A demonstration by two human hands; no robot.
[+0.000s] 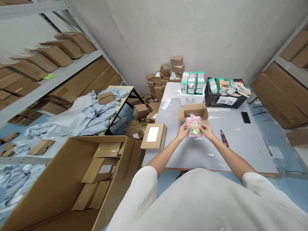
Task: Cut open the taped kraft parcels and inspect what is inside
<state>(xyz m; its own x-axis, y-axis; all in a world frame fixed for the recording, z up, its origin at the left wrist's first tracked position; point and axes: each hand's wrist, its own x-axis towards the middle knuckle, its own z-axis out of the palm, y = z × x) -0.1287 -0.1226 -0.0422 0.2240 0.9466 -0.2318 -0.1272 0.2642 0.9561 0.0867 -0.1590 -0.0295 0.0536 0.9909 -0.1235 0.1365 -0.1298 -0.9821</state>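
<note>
Pink booklet (194, 121) held above grey table (250, 144), in front of open carton (194, 109). Cover illustrated; title too small to read. Left hand (183, 131): fingers gripping booklet's left edge. Right hand (207, 132): fingers gripping right edge. White bin (192, 104): handwriting appears to read 退货; holds green-and-pink boxes (192, 81). Black crate (242, 103): sign (226, 101) reads 换货; holds green boxes (213, 85), books (242, 89). Labelled box (161, 134), table's left edge: label text illegible. Large carton (48, 183), lower left: several taped boxes (97, 168) inside.
</note>
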